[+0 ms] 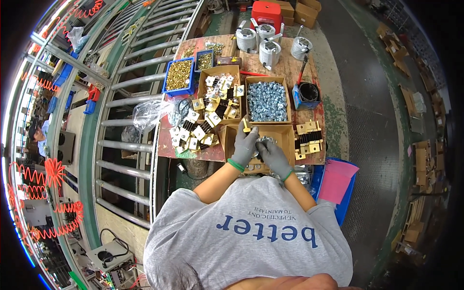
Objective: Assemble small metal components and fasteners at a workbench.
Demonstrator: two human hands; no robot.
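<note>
Grey gloves with green cuffs cover both hands, which work over a shallow cardboard box [285,133] at the table's near edge. My left hand [244,145] is closed on a small brass metal piece [246,126] that sticks up from the fingertips. Just to its right, my right hand [273,157] has its fingers curled together over the same box, next to some shiny metal hardware [267,139]. Whatever those fingers pinch is hidden. Behind this box stands another cardboard box [289,99] full of silvery bolt-like hardware [267,102].
Brass-and-black terminal parts [195,131] pile up at left, with more stacked [308,140] at right. A blue bin [179,76] holds brass fasteners. White ribbed cylinders [269,53] and a black pot [308,92] stand farther back. A roller conveyor [130,146] runs along the left.
</note>
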